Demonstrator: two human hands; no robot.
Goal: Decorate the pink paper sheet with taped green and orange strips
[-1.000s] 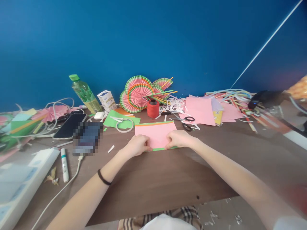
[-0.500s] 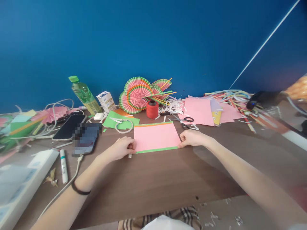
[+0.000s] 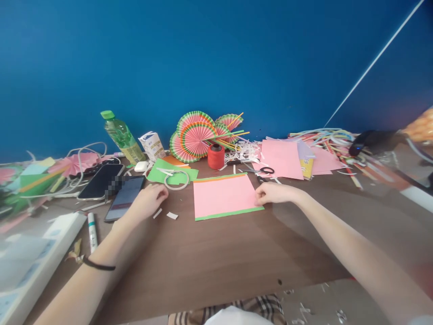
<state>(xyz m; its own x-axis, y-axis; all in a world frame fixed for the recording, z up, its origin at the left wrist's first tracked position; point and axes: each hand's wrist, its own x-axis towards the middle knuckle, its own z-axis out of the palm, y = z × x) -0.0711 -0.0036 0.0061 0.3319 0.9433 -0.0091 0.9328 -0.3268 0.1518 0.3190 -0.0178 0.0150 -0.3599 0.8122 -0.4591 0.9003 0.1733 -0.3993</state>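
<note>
A pink sheet of paper (image 3: 225, 196) lies flat on the table, with an orange strip along its far edge and a green strip along its near edge. My right hand (image 3: 273, 193) is at the sheet's right edge, thumb and fingers closed on it. Off to the left of the sheet, my left hand (image 3: 150, 201) is above the table beside a phone (image 3: 123, 198), fingers curled together; what they hold, if anything, is hidden. Small white paper scraps (image 3: 172, 215) lie between that hand and the sheet. A thin pale ring like a tape roll (image 3: 177, 187) rests partly on green paper (image 3: 155, 175).
Behind the sheet stand folded paper fans (image 3: 198, 140) and a red thread spool (image 3: 215, 158). Black-handled scissors (image 3: 267, 170) and pink papers (image 3: 282, 158) lie at the back right. A bottle (image 3: 123, 140), a marker (image 3: 92, 232) and a power strip (image 3: 43, 262) are on the left.
My left hand has left the sheet's left edge and moved left toward the phone. My right hand stays at the right edge, a little higher up it.
</note>
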